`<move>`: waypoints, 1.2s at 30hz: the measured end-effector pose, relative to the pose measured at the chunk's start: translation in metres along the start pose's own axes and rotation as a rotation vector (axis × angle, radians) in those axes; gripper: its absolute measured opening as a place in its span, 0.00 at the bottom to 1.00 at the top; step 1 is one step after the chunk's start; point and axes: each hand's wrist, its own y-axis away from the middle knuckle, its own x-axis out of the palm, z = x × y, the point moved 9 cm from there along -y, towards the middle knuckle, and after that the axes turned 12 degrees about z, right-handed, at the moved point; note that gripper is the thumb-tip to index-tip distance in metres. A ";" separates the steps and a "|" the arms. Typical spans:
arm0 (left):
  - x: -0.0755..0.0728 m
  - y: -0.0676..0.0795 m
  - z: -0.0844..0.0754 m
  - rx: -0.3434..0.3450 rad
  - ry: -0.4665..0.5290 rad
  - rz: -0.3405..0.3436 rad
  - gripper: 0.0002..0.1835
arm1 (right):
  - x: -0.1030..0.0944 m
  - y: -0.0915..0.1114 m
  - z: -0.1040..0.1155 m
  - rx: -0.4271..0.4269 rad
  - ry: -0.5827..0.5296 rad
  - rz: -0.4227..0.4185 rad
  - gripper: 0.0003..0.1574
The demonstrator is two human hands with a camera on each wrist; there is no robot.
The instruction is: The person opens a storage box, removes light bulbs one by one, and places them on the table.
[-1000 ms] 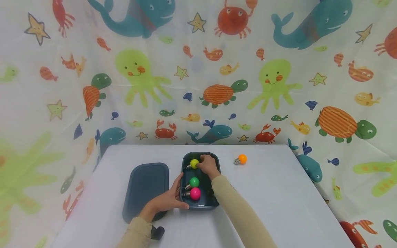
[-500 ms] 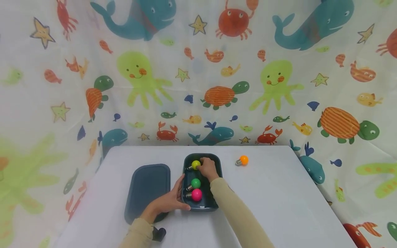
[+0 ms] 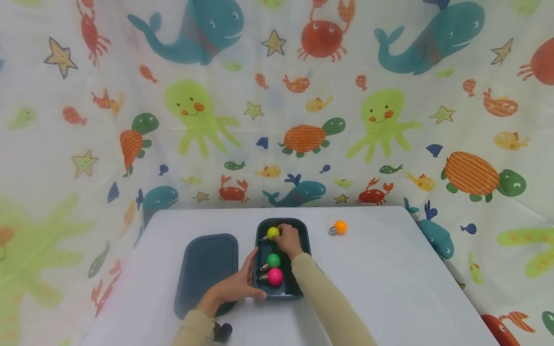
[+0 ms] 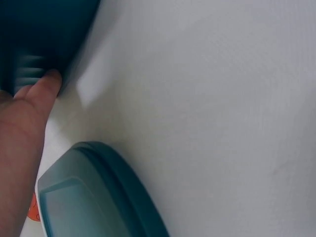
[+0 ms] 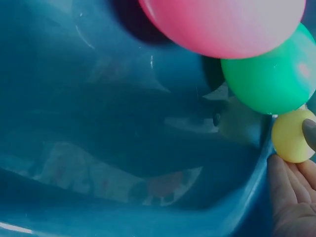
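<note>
In the head view, my right hand [image 3: 289, 239] is inside the dark blue plastic container [image 3: 293, 288], pinching the yellow light bulb [image 3: 273, 233] near its far left corner. The right wrist view shows that bulb [image 5: 292, 137] between thumb and fingers. A green bulb [image 3: 273, 260] and a pink bulb [image 3: 275, 277] lie nearer in the container, metal bases to the left. My left hand [image 3: 235, 286] rests against the container's outer left side, fingers extended and thumb at the near left corner. Only part of this hand [image 4: 34, 106] appears in the left wrist view.
A dark blue lid [image 3: 207, 269] lies left of the container on the white table [image 3: 368, 278]. An orange bulb [image 3: 340, 227] lies to the right, toward the back. A curtain [image 3: 277, 105] printed with sea animals hangs behind the table.
The view has shifted slightly. My right hand keeps its pinch on the yellow bulb, and my left hand stays against the container. The other bulbs keep their places.
</note>
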 end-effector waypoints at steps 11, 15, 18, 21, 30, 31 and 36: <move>0.003 0.001 -0.001 0.003 0.012 -0.012 0.64 | -0.020 0.006 0.003 -0.029 0.057 0.025 0.24; 0.006 0.001 -0.002 0.009 0.011 -0.012 0.64 | -0.028 0.011 0.003 -0.052 0.048 0.048 0.23; 0.008 0.001 -0.004 0.012 0.008 -0.008 0.64 | -0.034 0.014 0.000 -0.064 0.028 0.056 0.23; 0.010 0.001 -0.005 0.014 0.001 -0.012 0.64 | -0.044 0.018 -0.003 -0.065 -0.014 0.055 0.24; 0.008 0.001 -0.007 0.011 -0.028 -0.026 0.65 | -0.080 0.029 -0.023 0.016 -0.118 -0.004 0.27; 0.008 0.001 -0.007 0.011 -0.027 -0.025 0.65 | -0.084 0.030 -0.027 0.031 -0.124 -0.013 0.27; 0.010 0.001 -0.009 0.014 -0.023 -0.019 0.65 | -0.104 0.037 -0.046 0.095 -0.193 -0.046 0.29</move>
